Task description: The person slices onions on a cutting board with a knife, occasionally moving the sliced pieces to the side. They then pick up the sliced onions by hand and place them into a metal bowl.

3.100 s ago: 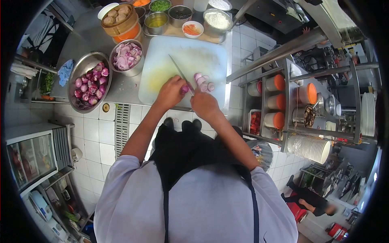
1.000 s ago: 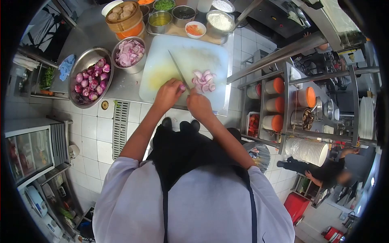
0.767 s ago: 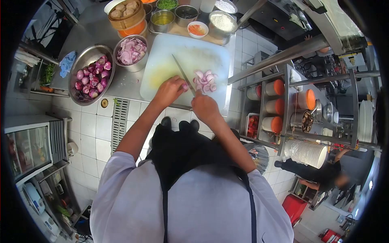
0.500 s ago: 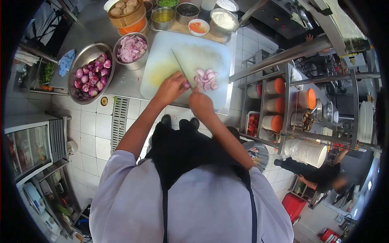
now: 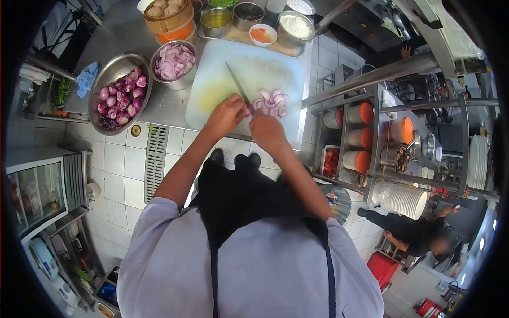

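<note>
My right hand [image 5: 266,131] is closed round the handle of a kitchen knife [image 5: 238,82], whose blade points up and left over the white cutting board [image 5: 212,55]. Close against the blade, my left hand [image 5: 227,115] has its fingers bent round a piece of red onion [image 5: 246,112], mostly hidden by the fingers. Sliced onion [image 5: 274,102] lies in a loose pile on the board, just right of the knife. Left of the board stands a metal pot heaped with cut onion [image 5: 174,62]. Beyond it, a perforated metal bowl [image 5: 97,85] holds whole peeled red onions [image 5: 121,99].
Along the table's back are a bamboo steamer [image 5: 168,21], a pot of yellow liquid [image 5: 216,24], a small bowl of orange shreds [image 5: 262,35] and a bowl of white powder [image 5: 296,26]. A metal rail [image 5: 366,79] crosses at right. Another person [image 5: 405,227] is at far right.
The knife blade has tilted slightly and my right hand has shifted a little right and down. My left hand stays on the onion piece. The view has moved slightly.
</note>
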{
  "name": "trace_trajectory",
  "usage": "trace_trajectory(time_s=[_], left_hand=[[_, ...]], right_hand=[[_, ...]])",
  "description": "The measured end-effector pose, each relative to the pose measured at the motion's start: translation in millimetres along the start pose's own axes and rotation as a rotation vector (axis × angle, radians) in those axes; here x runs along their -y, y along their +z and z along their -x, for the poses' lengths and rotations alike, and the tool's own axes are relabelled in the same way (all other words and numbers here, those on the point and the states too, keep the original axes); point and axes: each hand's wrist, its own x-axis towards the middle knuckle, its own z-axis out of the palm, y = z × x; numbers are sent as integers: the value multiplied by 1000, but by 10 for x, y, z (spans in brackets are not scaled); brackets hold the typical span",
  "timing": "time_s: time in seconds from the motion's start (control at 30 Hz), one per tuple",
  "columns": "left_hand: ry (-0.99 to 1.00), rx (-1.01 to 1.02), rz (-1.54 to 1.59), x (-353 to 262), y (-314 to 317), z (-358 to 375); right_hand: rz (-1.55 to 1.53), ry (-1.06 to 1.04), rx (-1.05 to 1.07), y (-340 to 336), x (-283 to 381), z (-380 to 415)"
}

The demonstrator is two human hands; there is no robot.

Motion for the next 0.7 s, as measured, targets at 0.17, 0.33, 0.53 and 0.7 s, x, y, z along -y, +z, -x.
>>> trace_trajectory(time_s=[0.17, 0.33, 0.53, 0.7], left_hand=[[-11, -7, 28, 24, 16, 11], [8, -30, 17, 38, 7, 22], [-6, -7, 46, 38, 24, 21], [-16, -31, 37, 55, 13, 12]], right_hand=[[-16, 55, 31, 196, 12, 28], [-6, 32, 25, -46, 103, -18], [-45, 82, 7, 193, 53, -28], [-15, 49, 63, -61, 88, -106]])
